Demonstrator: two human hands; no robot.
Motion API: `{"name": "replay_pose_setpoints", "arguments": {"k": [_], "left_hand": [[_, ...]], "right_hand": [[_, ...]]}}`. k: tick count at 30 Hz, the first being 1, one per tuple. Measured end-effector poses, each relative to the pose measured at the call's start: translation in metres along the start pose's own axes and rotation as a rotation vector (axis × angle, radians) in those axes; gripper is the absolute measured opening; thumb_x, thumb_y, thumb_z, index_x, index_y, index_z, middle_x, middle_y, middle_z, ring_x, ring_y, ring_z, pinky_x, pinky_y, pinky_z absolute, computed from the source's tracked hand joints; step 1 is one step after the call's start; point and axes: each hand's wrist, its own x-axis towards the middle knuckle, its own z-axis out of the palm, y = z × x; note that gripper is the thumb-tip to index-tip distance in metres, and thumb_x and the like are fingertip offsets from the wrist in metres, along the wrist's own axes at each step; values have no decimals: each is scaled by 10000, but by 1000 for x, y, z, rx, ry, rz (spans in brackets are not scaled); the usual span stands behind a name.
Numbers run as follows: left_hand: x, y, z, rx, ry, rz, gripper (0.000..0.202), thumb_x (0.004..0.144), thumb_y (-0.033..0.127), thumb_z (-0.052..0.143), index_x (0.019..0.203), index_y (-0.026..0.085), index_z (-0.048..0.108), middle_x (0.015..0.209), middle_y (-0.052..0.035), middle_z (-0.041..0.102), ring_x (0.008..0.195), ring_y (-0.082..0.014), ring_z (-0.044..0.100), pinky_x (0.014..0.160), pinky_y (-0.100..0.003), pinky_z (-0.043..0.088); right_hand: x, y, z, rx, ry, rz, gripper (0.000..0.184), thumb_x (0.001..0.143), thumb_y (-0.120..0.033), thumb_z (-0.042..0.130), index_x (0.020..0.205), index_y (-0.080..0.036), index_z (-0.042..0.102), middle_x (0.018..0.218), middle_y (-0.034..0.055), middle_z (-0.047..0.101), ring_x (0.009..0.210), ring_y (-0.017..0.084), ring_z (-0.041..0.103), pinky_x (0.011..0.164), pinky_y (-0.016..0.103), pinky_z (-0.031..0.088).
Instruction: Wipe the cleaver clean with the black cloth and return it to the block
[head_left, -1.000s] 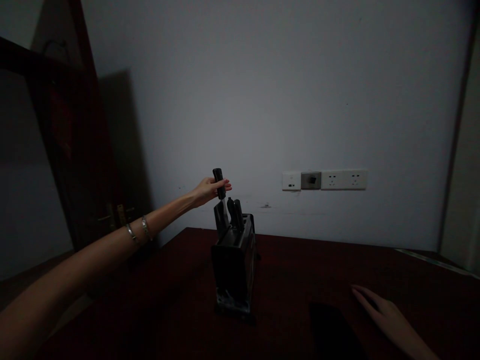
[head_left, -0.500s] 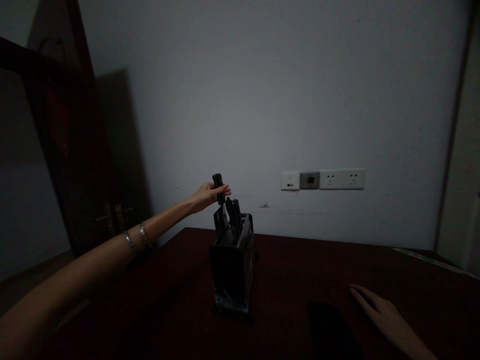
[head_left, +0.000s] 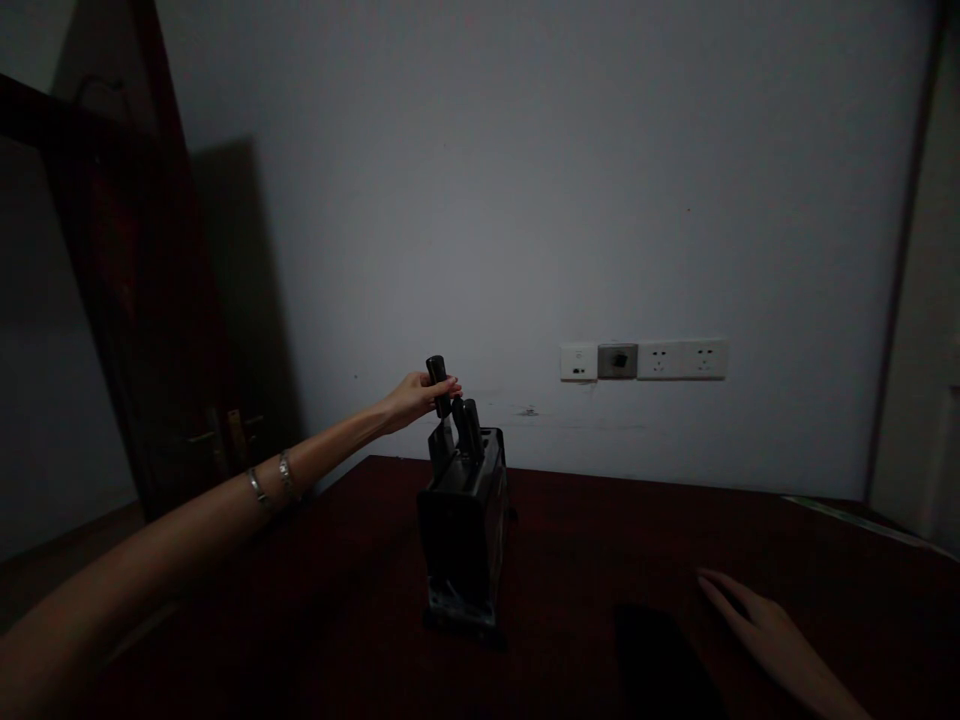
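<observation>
A black knife block (head_left: 455,540) stands upright on the dark red table (head_left: 592,540), with several black-handled knives (head_left: 472,430) in its top. My left hand (head_left: 415,398) is closed around the black handle of a kitchen knife (head_left: 437,372) at the block's left side. Below the fingers, part of its broad blade shows, with the lower end hidden in the block. On the table at the right, my right hand (head_left: 765,625) rests with its fingers stretched out, holding nothing. A flat, dark object (head_left: 660,660) lies just left of it; its kind is too dark to tell.
Behind the table rises a pale wall (head_left: 480,200) with a row of sockets and switches (head_left: 645,360). A dark red door (head_left: 172,300) with a metal handle is at the left. A pale strip (head_left: 855,520) lies along the table's far right edge.
My left hand has lowered slightly, and the knife it holds sits a little deeper in the block. My right hand stays in the same place.
</observation>
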Motion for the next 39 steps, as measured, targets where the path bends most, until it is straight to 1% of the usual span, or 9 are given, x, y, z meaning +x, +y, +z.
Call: {"name": "replay_pose_setpoints", "arguments": {"k": [5,11,19,24,30,34,39], "left_hand": [[-2,-6,1,15,-9,-6,208,704,246,685,856,110,641,917,-127,662,837,-161,618,809,-305,426],[-7,-9,3,34,-11,-10,200,711,239,675,864,115,639,913,-117,665,841,-154,611,787,-282,422],[-14,-16,3,76,-35,-15,251,694,253,685,902,120,643,884,-99,662,789,-144,606,734,-266,416],[-14,-20,2,84,-49,-4,273,670,267,704,895,123,651,856,-89,659,768,-143,598,715,-265,412],[-15,-24,3,93,-66,-1,300,654,292,716,892,121,654,864,-90,659,781,-150,589,721,-267,406],[-17,-26,3,108,-76,-15,314,647,311,720,859,91,650,835,-84,655,761,-146,578,710,-265,399],[-19,-28,5,116,-66,-36,295,649,303,715,848,97,642,834,-66,652,792,-141,573,758,-276,388]], "right_hand": [[0,-6,-2,13,31,17,484,720,-535,387,914,-190,666,1023,94,674,988,283,608,909,417,454],[0,-1,0,8,24,7,463,732,-526,401,940,-205,662,1038,78,671,1015,279,594,912,405,453],[1,4,3,21,-12,24,518,753,-533,392,992,-147,642,1086,116,644,1038,283,580,954,426,409],[1,3,3,27,5,1,498,748,-524,392,971,-161,649,1060,114,657,1016,285,593,941,424,421],[-1,3,3,0,25,-17,448,762,-493,413,981,-182,649,1065,87,659,1022,274,591,927,405,439],[0,2,3,0,23,-22,472,757,-505,398,971,-172,655,1049,94,665,1001,277,602,919,404,448],[1,3,3,-4,22,-17,482,754,-511,398,983,-171,652,1058,99,660,1015,285,593,920,412,445]]}}
